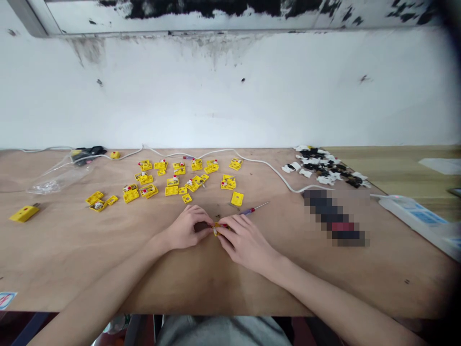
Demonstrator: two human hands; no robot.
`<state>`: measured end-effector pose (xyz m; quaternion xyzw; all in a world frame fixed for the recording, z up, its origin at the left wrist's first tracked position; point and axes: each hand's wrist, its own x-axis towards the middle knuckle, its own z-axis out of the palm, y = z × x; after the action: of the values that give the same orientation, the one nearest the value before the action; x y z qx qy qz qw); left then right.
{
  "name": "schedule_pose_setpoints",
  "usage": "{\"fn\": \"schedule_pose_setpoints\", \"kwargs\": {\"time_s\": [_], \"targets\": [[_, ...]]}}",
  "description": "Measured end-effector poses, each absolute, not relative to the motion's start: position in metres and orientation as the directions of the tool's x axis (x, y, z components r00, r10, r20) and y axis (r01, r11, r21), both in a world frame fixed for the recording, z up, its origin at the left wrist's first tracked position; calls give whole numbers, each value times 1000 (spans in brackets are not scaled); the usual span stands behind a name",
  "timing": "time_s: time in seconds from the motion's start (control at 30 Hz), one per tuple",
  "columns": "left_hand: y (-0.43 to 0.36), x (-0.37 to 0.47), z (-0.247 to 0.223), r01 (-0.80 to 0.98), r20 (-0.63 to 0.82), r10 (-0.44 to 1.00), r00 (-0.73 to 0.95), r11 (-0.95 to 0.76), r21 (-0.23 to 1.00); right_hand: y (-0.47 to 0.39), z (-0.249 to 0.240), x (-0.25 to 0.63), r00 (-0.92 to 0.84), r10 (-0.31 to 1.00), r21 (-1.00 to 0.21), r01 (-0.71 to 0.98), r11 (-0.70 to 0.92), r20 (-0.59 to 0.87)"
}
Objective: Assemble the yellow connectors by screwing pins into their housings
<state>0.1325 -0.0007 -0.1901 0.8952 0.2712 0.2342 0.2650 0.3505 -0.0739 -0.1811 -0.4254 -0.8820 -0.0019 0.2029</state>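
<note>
Near the front middle of the table, my left hand [189, 228] and my right hand [245, 239] meet over a small yellow plastic housing [215, 230] with white and red parts in it. Fingers of both hands pinch it from either side, so most of it is hidden. Just beyond my right hand lies a screwdriver [252, 210] with a purple and red handle, its shaft pointing right. A loose yellow cover [236, 199] rests behind the screwdriver. Tiny dark bits [218, 216] lie just beyond my fingertips.
Several opened yellow housings [173, 181] spread across the back left. A closed yellow plug [24, 213] lies far left, near a clear plastic bag [54, 180]. A white cable [266, 166] runs to a power strip [414, 218]. Black and white pieces [320, 166] are heaped back right.
</note>
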Motion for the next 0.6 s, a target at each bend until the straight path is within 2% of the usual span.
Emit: {"fn": "schedule_pose_setpoints", "kwargs": {"time_s": [0.23,0.43,0.6], "targets": [[-2,135,-194,369,307,624,719,-716,592,-73,-185,350,-511,769,-239,750,617,384],[-3,136,-196,373,324,642,695,-707,601,-69,-191,349,-444,781,-362,708,606,439],[-3,136,-196,387,330,647,687,-710,588,-68,-191,352,-453,783,-399,683,612,425]]}}
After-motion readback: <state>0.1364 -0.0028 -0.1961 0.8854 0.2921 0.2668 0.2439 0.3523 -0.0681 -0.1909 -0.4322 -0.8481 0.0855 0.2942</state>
